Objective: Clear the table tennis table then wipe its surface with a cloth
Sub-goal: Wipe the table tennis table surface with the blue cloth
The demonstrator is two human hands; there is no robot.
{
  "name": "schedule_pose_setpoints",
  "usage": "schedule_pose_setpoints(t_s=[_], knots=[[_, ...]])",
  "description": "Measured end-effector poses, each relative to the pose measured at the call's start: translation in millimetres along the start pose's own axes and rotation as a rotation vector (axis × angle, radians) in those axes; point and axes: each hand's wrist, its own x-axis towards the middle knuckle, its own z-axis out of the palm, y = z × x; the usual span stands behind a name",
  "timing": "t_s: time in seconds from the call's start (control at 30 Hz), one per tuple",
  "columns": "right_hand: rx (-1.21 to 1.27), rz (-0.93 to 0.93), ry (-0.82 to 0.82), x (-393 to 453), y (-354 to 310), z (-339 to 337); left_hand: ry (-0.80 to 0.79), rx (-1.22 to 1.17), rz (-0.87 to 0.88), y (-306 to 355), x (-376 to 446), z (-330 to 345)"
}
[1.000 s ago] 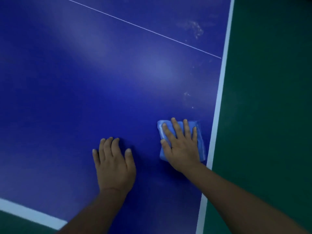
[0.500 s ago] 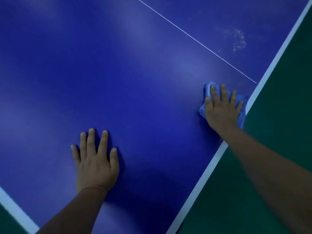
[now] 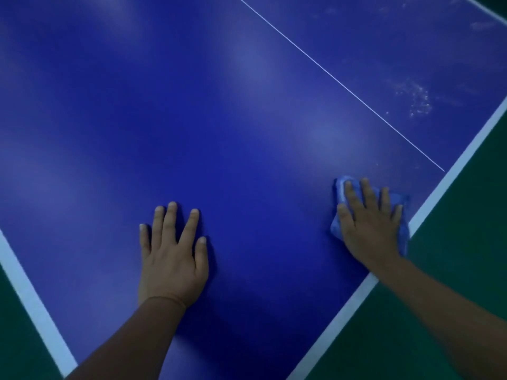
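The blue table tennis table (image 3: pixel 247 119) fills the view, with white edge bands and a thin white centre line. My right hand (image 3: pixel 369 223) lies flat, fingers spread, pressing a folded blue cloth (image 3: pixel 340 187) onto the surface close to the right edge band. Most of the cloth is hidden under the palm. My left hand (image 3: pixel 172 259) rests flat on the bare blue surface, fingers straight, holding nothing. A patch of whitish smudges (image 3: pixel 417 97) sits beyond the centre line, far right.
Green floor (image 3: pixel 466 256) lies past the table's right edge (image 3: pixel 444 185) and also past the near left edge (image 3: pixel 30 297). Nothing else stands on the visible tabletop.
My right hand slid the cloth forward along the right edge, then back toward me. My left hand stays planted on the surface. The view has swung, showing more of the smudged area.
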Motion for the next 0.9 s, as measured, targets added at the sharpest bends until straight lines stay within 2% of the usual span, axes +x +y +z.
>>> schedule_pose_setpoints(t_s=[0.17,0.33,0.4,0.47,0.57,0.63,0.7,0.73,0.8,0.9], knots=[[-0.029,-0.351,0.062,-24,-121,14,0.037,-0.02,-0.084,0,0,1],[0.085,-0.594,0.04,20,-255,9,0.139,-0.083,-0.072,-4,1,3],[0.078,-0.64,0.037,39,-273,10,0.145,-0.07,-0.047,-5,1,4],[0.035,-0.557,0.074,74,-247,5,0.108,-0.04,-0.028,-5,0,4],[-0.055,-0.211,0.112,136,-154,-6,0.056,0.009,-0.027,-3,1,4],[0.043,0.049,0.077,161,-90,-18,0.031,0.027,-0.033,-2,1,5],[0.171,0.238,0.059,162,-72,-25,0.014,0.036,-0.048,-1,1,3],[0.166,0.25,0.081,154,-81,-24,0.014,0.034,-0.051,1,0,2],[0.069,0.049,0.117,116,-120,-14,0.04,0.032,-0.023,3,0,1],[0.004,-0.509,0.103,24,-158,12,0.059,0.046,0.069,2,0,3]])
